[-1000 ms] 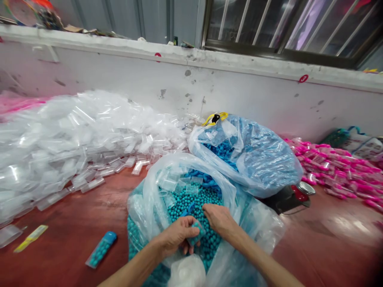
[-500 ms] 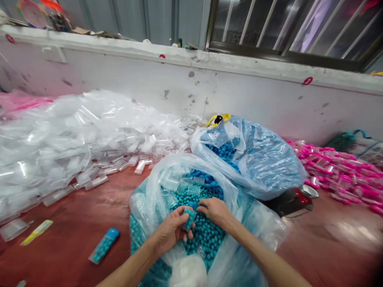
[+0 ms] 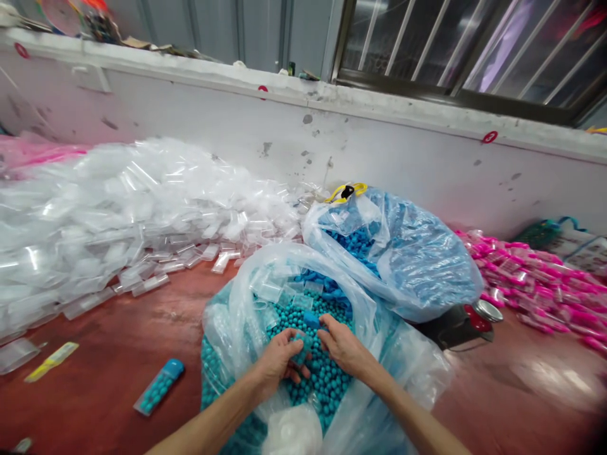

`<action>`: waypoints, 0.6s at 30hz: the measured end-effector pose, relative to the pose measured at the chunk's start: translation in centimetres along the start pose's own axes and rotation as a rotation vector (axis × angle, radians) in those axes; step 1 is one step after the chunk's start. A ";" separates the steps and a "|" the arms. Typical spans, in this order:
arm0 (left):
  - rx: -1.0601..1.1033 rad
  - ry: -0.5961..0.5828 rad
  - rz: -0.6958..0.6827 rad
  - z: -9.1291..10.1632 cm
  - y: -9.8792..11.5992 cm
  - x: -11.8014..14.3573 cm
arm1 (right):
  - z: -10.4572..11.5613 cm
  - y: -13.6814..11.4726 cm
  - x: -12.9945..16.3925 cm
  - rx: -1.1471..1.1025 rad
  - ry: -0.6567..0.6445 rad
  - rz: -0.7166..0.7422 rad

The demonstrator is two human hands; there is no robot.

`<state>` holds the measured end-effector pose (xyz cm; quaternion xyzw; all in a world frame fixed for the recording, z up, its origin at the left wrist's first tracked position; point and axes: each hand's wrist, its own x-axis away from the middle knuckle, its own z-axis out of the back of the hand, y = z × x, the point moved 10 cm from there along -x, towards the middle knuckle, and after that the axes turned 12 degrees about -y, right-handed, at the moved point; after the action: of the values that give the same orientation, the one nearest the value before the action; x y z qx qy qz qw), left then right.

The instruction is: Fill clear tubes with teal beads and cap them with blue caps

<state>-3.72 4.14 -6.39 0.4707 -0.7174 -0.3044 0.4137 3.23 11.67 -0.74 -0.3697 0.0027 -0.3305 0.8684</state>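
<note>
My left hand (image 3: 277, 361) is closed around a clear plastic container (image 3: 302, 347) filled with teal beads, over the mouth of a big plastic bag (image 3: 244, 284). Pinched at the fingertips of my right hand (image 3: 345, 346) is a blue cap (image 3: 312, 320), just above the container's upper end. Whether cap and container touch is hard to make out. Loose teal beads (image 3: 327, 382) lie under both hands. Inside the bag, several empty clear containers (image 3: 268, 289) and more blue caps (image 3: 332, 292) rest on the beads at the far side.
A filled, capped container (image 3: 159, 387) and a yellow strip (image 3: 51, 362) lie on the red table (image 3: 109, 335). Clear containers (image 3: 142, 202) are heaped at left. Behind stands a bag of blue caps (image 3: 422, 253); pink packages (image 3: 535, 278) are piled at right.
The blue cap now shows more clearly at my right fingertips, above the container. My left hand still holds the container, slightly turned. The view has shifted a little.
</note>
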 end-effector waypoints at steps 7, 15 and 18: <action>-0.153 -0.052 -0.175 -0.7 1.6 0.0 | -2.8 0.5 1.0 -0.548 -0.360 -0.096; -0.285 -0.026 -0.134 -1.0 1.4 0.0 | -3.5 1.4 1.4 -0.756 -0.262 -0.205; -0.309 -0.022 -0.139 -1.2 1.4 0.1 | -3.6 1.4 1.4 -0.724 -0.255 -0.216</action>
<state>-3.32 4.54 -4.62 0.4466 -0.6323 -0.4441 0.4511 4.22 9.24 -3.92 -0.6880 -0.0275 -0.3491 0.6357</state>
